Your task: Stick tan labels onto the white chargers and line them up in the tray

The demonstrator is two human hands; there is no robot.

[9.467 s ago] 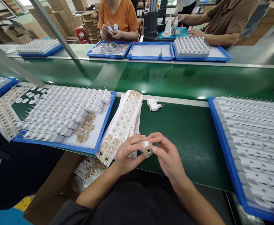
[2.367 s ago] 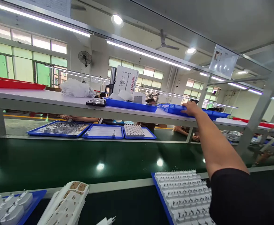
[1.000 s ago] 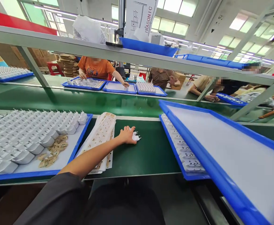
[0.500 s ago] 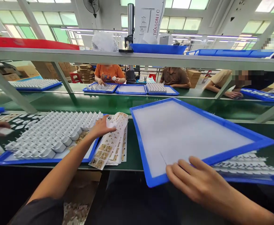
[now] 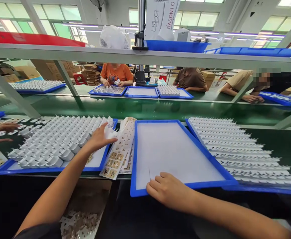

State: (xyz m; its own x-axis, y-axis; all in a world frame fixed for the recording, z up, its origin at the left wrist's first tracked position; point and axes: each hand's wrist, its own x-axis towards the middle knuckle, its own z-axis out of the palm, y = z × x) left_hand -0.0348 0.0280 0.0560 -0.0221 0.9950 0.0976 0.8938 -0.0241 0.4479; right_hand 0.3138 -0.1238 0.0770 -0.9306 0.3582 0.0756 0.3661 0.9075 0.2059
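My right hand [image 5: 169, 191] is closed on the near rim of a bare blue tray [image 5: 183, 185] with a white bottom. My left hand [image 5: 99, 137] is curled around a white plastic plug housing [image 5: 110, 133], with its thumb stretched out to the right. Below that hand stands a blue tray [image 5: 60, 170] with rows of white plug housings [image 5: 53, 141], prongs upward. Between the two trays lie printed sticker sheets [image 5: 121, 146], partly under the bare tray's left side.
Another blue tray [image 5: 264, 188] full of white housings [image 5: 242, 152] stands at the right. A co-worker's hand [image 5: 1, 131] reaches in from the left, near loose white pieces. Beyond the green conveyor belt [image 5: 135, 109] people sit with trays. A shelf [image 5: 115, 54] crosses above.
The bare tray has moved left and down off the right-hand tray, with my right hand on its rim. My left hand has shifted slightly left with the white housing.
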